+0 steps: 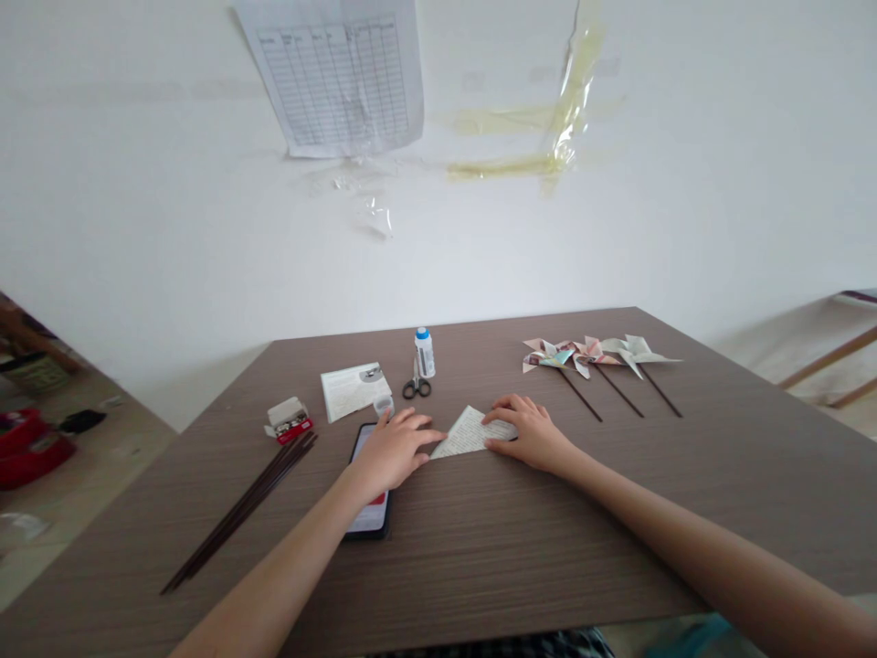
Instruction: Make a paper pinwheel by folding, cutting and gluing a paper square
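Paper: folded triangle, well in from counter's front edge
Left hand: spread, fingertip at left corner
Right hand: thumb and fingers parted over right end
Handling: probably light, easily creased; best held at corners

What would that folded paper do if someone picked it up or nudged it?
The paper looks thin, so it's probably light and would slide easily. Being folded into a triangle may stiffen it a little, though it would likely still bend. Lying low on the table, it seems unlikely to roll or tip.
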Available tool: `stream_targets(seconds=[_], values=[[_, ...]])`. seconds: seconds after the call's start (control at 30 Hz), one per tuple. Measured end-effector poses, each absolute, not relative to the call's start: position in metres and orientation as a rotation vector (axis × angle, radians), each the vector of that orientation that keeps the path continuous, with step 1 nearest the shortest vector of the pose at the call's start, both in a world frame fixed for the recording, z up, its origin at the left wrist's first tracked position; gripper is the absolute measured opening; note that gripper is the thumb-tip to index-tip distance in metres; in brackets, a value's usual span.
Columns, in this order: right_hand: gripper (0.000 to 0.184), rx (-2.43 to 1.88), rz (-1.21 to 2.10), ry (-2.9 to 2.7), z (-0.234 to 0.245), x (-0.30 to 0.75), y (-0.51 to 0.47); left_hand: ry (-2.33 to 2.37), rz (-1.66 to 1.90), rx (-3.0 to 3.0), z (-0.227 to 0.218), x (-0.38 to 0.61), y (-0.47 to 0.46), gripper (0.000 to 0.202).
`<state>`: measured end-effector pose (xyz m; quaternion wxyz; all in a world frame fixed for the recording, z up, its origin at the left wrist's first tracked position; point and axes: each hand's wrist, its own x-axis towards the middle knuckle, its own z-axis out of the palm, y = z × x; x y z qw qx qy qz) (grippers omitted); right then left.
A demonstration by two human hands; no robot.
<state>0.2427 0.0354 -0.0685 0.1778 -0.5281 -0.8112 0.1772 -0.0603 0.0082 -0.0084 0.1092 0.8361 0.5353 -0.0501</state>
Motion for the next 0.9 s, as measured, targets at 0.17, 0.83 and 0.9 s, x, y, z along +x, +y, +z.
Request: stream_targets(seconds=[0.17, 0.83, 0.9], values=[[0.037, -1.488, 0.499, -2.291, -0.069, 0.242, 0.035, 1.578, -0.069, 2.470, -0.007, -0.055, 0.009, 0.054], [0.035, -1.499, 0.489, -2.282, -0.066, 0.240, 0.033, 1.639, 0.022, 2.492, -0.024, -0.008, 0.014, 0.049], [0.036, -1.520, 0.495, -2.278, -0.065, 0.240, 0.033, 1.650, 0.001, 2.495, -0.025, -0.008, 0.013, 0.050]])
